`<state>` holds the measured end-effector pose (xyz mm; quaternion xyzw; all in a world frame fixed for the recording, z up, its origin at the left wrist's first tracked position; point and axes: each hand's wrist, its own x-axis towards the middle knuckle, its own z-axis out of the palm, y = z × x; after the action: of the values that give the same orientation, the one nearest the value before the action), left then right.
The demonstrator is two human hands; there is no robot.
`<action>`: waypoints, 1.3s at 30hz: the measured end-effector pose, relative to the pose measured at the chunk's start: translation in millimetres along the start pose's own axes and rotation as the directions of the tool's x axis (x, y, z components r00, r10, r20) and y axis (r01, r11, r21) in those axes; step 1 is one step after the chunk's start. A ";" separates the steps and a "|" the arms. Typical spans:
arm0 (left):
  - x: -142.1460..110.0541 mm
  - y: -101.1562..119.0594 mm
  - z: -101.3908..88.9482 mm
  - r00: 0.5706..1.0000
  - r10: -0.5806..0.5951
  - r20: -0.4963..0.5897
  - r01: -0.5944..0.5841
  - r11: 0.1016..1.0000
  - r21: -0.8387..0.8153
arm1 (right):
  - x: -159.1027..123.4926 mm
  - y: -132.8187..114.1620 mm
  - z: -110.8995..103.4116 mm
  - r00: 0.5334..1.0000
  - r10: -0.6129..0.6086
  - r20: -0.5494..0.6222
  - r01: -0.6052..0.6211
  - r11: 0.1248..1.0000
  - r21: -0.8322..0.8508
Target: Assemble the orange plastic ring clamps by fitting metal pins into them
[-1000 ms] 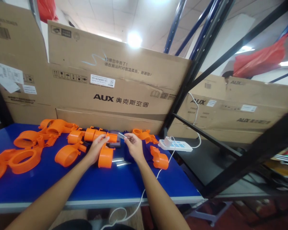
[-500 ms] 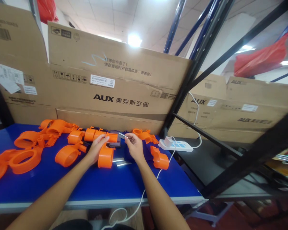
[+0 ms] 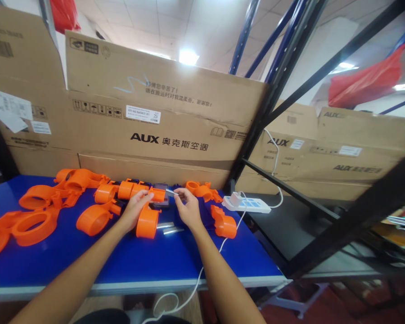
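Observation:
My left hand is closed around an orange plastic tape dispenser, with its ring part hanging below the fingers. Between the fingertips of my right hand is a thin metal strip. The strip's left end meets the right edge of the dispenser's upper part; whether it sits inside cannot be made out. Two more flat metal strips lie on the blue table just below. Behind my hands, a dark phone-like object is partly hidden.
Several orange dispensers and ring-shaped parts cover the table's left side. Another orange dispenser lies right of my right hand. A white power strip trails a cable over the front edge. Cardboard and a black rack post stand behind.
The metal strip in my right hand has moved slightly left, and its end now meets the dispenser. My left hand stays nearly in place, still holding the dispenser.

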<state>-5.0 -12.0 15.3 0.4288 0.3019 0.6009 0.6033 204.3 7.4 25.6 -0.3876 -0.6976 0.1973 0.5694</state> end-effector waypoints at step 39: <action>6.5 -11.9 -10.7 0.992 0.036 -0.124 -0.023 0.995 0.100 | 1.4 -3.4 -4.5 0.988 0.150 0.035 -0.154 0.961 0.231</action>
<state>-8.2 -2.8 1.0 0.4238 0.3621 0.6199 0.5523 207.4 5.6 30.2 -0.3687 -0.6427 0.3242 0.5880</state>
